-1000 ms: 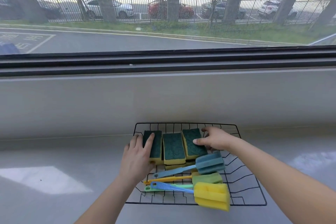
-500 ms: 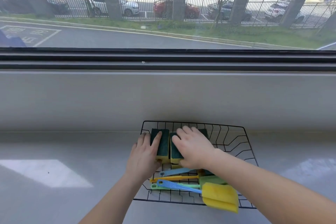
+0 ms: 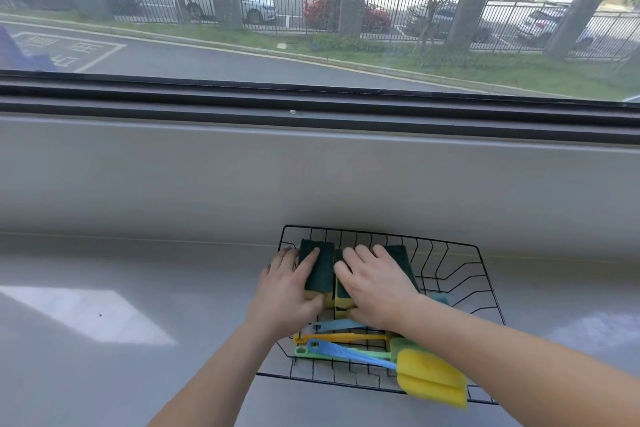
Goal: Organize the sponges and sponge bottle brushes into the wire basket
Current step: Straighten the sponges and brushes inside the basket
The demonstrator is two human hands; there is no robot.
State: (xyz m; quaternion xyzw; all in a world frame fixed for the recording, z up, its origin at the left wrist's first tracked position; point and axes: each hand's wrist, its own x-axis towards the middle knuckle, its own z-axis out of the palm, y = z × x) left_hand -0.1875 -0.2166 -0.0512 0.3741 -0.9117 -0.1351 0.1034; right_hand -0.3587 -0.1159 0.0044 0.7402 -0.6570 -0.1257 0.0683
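A black wire basket (image 3: 460, 250) sits on the grey counter by the wall. Three green-topped yellow sponges stand side by side at its back left. My left hand (image 3: 287, 291) lies flat against the left sponge (image 3: 320, 267), fingers spread. My right hand (image 3: 375, 284) rests on top of the middle sponge (image 3: 341, 296) and partly covers the right sponge (image 3: 401, 258). Several bottle brushes lie at the basket's front: a blue-handled brush with a yellow sponge head (image 3: 431, 378), an orange handle (image 3: 346, 337), a green handle (image 3: 332, 354) and a pale blue handle (image 3: 337, 324).
The grey counter (image 3: 138, 322) stretches left of the basket with a sunlit patch on it. A low grey wall and a dark window frame (image 3: 311, 104) rise behind. The yellow brush head overhangs the basket's front rim.
My right hand slid left from the right sponge onto the middle one. The three sponges are pressed closer together. My left hand stayed on the left sponge.
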